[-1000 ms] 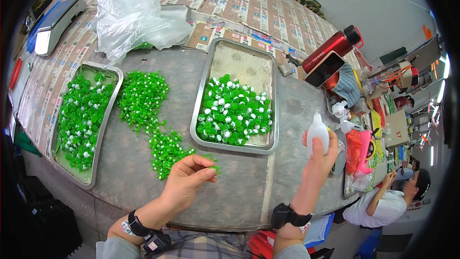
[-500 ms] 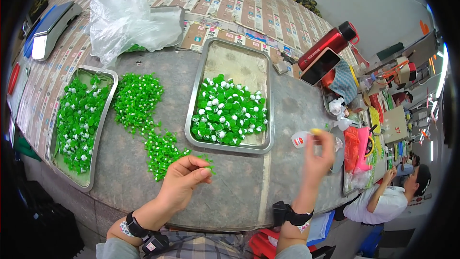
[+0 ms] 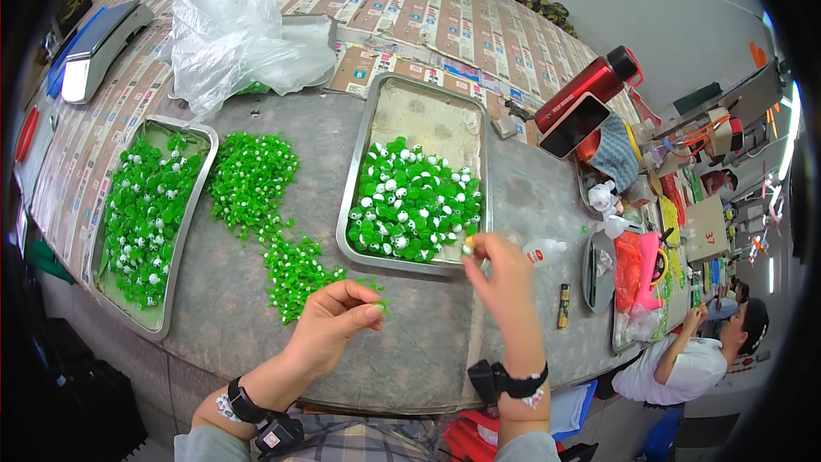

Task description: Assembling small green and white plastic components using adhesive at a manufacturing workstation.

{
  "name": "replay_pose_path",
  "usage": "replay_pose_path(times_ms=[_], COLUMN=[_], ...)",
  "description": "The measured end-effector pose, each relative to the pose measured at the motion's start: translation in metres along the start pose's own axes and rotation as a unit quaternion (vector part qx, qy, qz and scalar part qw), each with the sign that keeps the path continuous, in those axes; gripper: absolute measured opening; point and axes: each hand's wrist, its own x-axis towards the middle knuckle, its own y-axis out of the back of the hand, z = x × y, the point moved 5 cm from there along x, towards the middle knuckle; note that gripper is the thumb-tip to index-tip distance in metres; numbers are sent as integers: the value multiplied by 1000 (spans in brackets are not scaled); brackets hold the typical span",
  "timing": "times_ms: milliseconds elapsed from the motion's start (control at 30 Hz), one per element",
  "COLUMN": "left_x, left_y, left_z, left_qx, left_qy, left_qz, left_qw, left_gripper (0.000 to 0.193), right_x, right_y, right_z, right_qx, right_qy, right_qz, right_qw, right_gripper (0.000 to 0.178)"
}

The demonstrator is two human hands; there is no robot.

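left hand [image 3: 335,318] pinching green piece [image 3: 379,302], right hand [image 3: 500,267] by steel tray [image 3: 363,173]

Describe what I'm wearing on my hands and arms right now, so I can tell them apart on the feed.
Both hands are bare, no gloves. The left hand has a black watch-style band on its wrist, with a grey sleeve below it. The right hand has a thicker black wristband with a pale beaded bracelet beside it, and a grey sleeve.
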Motion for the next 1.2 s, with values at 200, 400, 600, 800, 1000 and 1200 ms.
replay_pose_path(times_ms=[200,400,600,800,1000,1200], left_x=[0,0,-3,-4,-4,-2], left_y=[-11,-12,-11,-11,-12,-8], left_z=[0,2,2,2,2,1], left_qx=[55,60,52,55,49,57], left_qy=[-5,-21,-26,-31,-23,-38], left_qz=[-70,-59,-80,-84,-44,-40], left_qw=[996,996,995,994,998,997], left_gripper=[11,11,10,10,11,10], right_x=[-17,-21,-30,-39,-42,-42], right_y=[3,-6,-14,-38,-50,-41], right_z=[-68,-77,-66,-45,-41,-45], right_qx=[141,175,302,571,628,561], right_qy=[120,119,44,-141,-211,-174], right_qz=[-79,-77,-108,-177,-200,-168], right_qw=[980,974,946,789,722,791], right_gripper=[20,22,21,19,19,19])
